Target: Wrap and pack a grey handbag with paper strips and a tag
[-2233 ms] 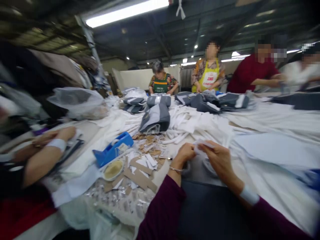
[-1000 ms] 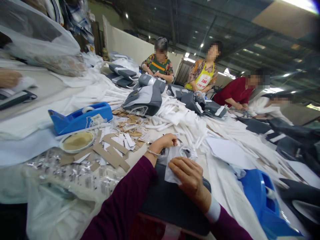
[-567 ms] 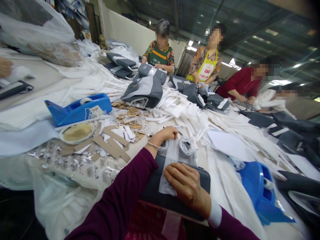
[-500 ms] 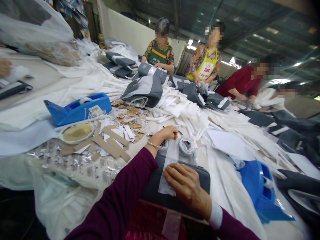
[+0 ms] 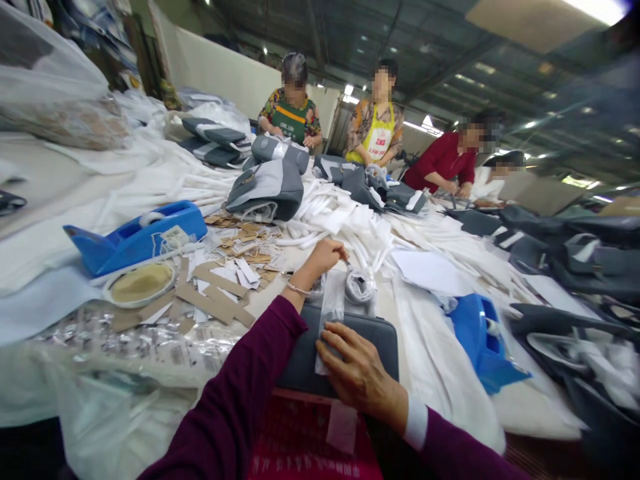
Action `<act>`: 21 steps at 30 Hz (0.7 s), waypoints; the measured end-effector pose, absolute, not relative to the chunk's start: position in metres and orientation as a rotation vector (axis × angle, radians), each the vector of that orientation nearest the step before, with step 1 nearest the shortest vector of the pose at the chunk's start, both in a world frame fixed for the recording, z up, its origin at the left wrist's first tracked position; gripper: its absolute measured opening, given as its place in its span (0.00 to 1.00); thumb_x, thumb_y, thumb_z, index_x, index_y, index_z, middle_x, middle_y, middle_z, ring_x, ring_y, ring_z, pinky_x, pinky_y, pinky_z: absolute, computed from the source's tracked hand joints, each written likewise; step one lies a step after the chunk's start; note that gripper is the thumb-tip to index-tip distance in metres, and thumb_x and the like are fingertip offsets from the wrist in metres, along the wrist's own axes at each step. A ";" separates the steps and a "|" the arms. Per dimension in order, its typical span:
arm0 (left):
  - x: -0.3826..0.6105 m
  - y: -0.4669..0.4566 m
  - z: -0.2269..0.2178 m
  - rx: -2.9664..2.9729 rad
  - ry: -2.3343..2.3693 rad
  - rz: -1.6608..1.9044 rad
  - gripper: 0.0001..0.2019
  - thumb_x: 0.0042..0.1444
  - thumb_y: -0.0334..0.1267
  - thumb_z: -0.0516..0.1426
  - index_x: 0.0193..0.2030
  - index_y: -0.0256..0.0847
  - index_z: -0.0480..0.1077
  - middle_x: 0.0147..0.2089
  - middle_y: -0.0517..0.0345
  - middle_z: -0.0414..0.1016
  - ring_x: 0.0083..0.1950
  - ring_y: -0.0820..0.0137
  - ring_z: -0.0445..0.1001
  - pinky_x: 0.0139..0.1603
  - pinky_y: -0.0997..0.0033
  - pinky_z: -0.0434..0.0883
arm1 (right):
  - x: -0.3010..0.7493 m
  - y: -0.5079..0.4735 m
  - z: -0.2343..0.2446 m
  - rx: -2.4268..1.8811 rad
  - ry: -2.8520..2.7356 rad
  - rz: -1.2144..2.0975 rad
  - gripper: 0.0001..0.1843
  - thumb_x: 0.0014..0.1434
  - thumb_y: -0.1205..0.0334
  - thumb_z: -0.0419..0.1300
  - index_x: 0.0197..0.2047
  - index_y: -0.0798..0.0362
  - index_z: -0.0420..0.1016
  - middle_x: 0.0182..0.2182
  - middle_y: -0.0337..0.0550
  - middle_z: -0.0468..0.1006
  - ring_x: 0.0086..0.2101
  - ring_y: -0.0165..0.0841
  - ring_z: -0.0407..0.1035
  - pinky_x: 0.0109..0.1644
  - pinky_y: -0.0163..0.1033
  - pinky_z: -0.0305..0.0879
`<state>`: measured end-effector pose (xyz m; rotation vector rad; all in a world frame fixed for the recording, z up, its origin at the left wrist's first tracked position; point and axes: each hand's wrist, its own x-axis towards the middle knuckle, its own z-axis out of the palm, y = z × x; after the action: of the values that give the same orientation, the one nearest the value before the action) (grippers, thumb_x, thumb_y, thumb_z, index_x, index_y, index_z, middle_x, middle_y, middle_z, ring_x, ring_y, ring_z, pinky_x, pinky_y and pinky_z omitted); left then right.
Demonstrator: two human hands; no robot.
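A dark grey bag (image 5: 381, 337) lies flat at the table edge in front of me. Down its middle runs a translucent white plastic strip (image 5: 333, 299). My right hand (image 5: 354, 365) rests on the strip and bag, its fingers stretched out and pressing the lower part of the strip. Beyond the bag's far edge, my left hand (image 5: 324, 259) is closed near the strip's top; what it pinches is hidden. Beside the strip sits a coiled strap in clear plastic (image 5: 361, 287), with a second bundle partly hidden under my left wrist.
Blue tape dispensers stand at left (image 5: 137, 237) and right (image 5: 483, 343). Cardboard and paper tags (image 5: 217, 287) lie left of the bag, near a round tan-filled dish (image 5: 141, 281). White strips (image 5: 345, 223) and dark bags (image 5: 273, 189) cover the far side. Several co-workers (image 5: 375, 130) stand opposite.
The view has turned a little, so the table and co-workers appear farther left. Both hands keep nearly the same place on and beyond the bag.
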<state>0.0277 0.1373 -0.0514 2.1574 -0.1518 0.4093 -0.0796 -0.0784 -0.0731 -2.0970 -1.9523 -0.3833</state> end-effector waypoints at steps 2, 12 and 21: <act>0.006 0.139 -0.040 2.085 -0.217 0.407 0.18 0.47 0.20 0.46 0.35 0.31 0.76 0.38 0.51 0.80 0.41 0.71 0.76 0.47 0.73 0.70 | -0.081 -0.078 -0.073 -2.104 -1.936 -0.373 0.20 0.59 0.60 0.58 0.53 0.59 0.70 0.50 0.54 0.73 0.57 0.46 0.60 0.60 0.50 0.65; -0.142 0.114 -0.084 2.387 -0.601 0.369 0.21 0.58 0.26 0.46 0.56 0.40 0.69 0.57 0.54 0.73 0.59 0.71 0.69 0.65 0.67 0.61 | -0.101 -0.087 -0.084 -2.165 -1.807 -0.453 0.26 0.59 0.56 0.59 0.57 0.61 0.67 0.52 0.58 0.71 0.59 0.46 0.59 0.63 0.53 0.62; -0.153 0.109 -0.093 2.593 -0.819 0.419 0.22 0.63 0.34 0.48 0.64 0.42 0.59 0.68 0.54 0.58 0.70 0.70 0.53 0.70 0.60 0.54 | -0.138 -0.142 -0.108 -2.287 -1.637 -0.498 0.27 0.60 0.68 0.54 0.63 0.57 0.61 0.58 0.55 0.67 0.61 0.43 0.56 0.64 0.57 0.58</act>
<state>-0.1534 0.1087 -0.0931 2.5926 -0.8192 0.4193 -0.1383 -0.1418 -0.1084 -2.2871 -1.6375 -0.4980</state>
